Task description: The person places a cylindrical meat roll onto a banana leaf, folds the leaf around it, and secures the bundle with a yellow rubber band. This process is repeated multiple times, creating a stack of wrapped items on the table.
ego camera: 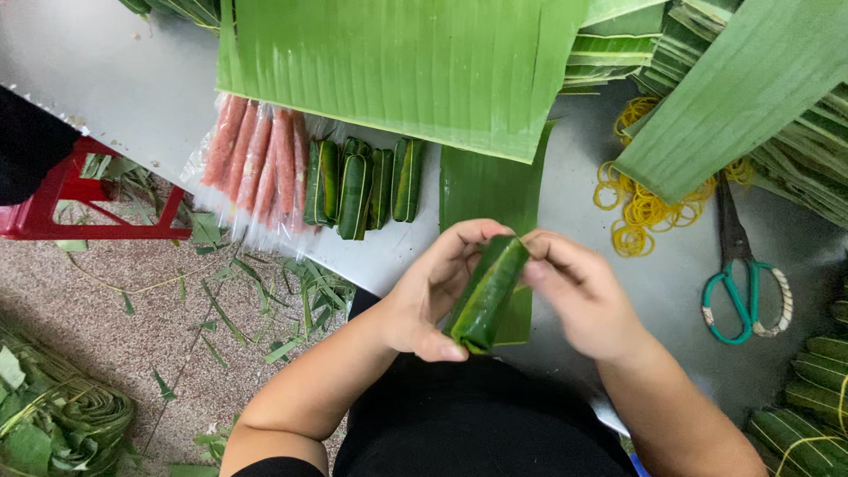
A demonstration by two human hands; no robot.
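A small roll wrapped in dark green banana leaf [488, 291] is held above the metal table [671, 283], tilted with its far end up. My left hand [433, 296] cups its left side and lower end. My right hand [579, 291] pinches the leaf at the roll's upper end. A flat strip of banana leaf [481, 190] lies on the table under the hands. Several finished leaf rolls [362, 181] lie in a row at the table's left, beside pink sausage sticks in clear plastic [256, 159].
Wide banana leaves [397, 62] and stacked leaf strips [795, 132] cover the table's far side. Yellow rubber bands [640, 212] and green-handled scissors [738, 283] lie to the right. More banded rolls [808, 415] sit at bottom right. A red stool [79, 208] and leaf scraps are on the floor.
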